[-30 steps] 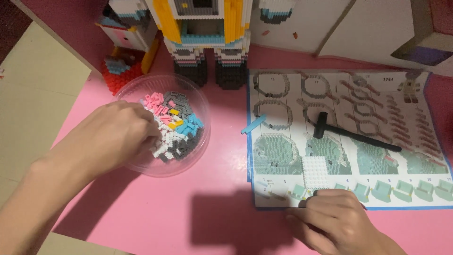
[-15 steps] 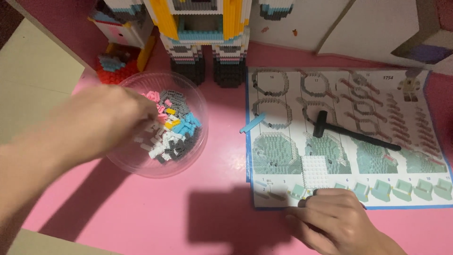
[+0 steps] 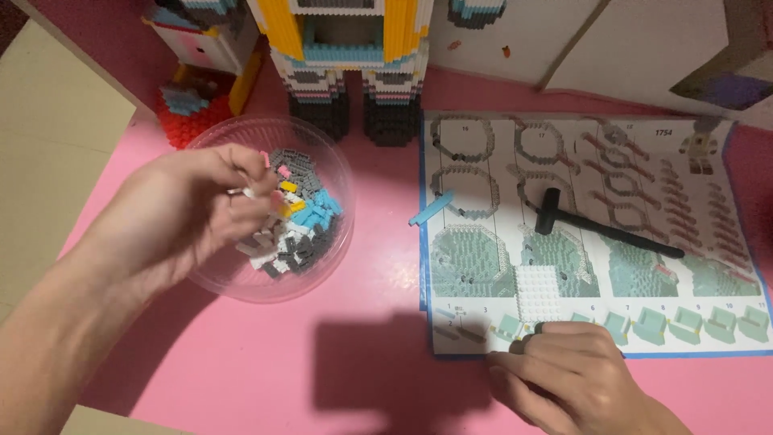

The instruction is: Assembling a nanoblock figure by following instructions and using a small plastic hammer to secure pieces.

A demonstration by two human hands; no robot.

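Left hand (image 3: pixel 189 213) over clear round bowl (image 3: pixel 322 153) of mixed small bricks (image 3: pixel 299 229), fingertips pinching a small white piece (image 3: pixel 244 192), too blurred to tell its axis. Right hand (image 3: pixel 576 374) at lower edge of instruction sheet (image 3: pixel 717 234), fingers curled together, pressing paper. Sheet flat, long axis left-right, blue border. Black hammer tool (image 3: pixel 600 227) lying diagonal, head up-left. Blue strip (image 3: pixel 431 209) tilted on sheet edge. Pale cardboard box (image 3: pixel 523 36) at top right, beside block-built model (image 3: pixel 346 56).

One head-worn camera looks steeply down, close over a pink table (image 3: pixel 241 379) (the only view), with the bowl (image 3: pixel 338 173) left, instruction sheet (image 3: pixel 725 161) right, and block model (image 3: pixel 346 64) far.
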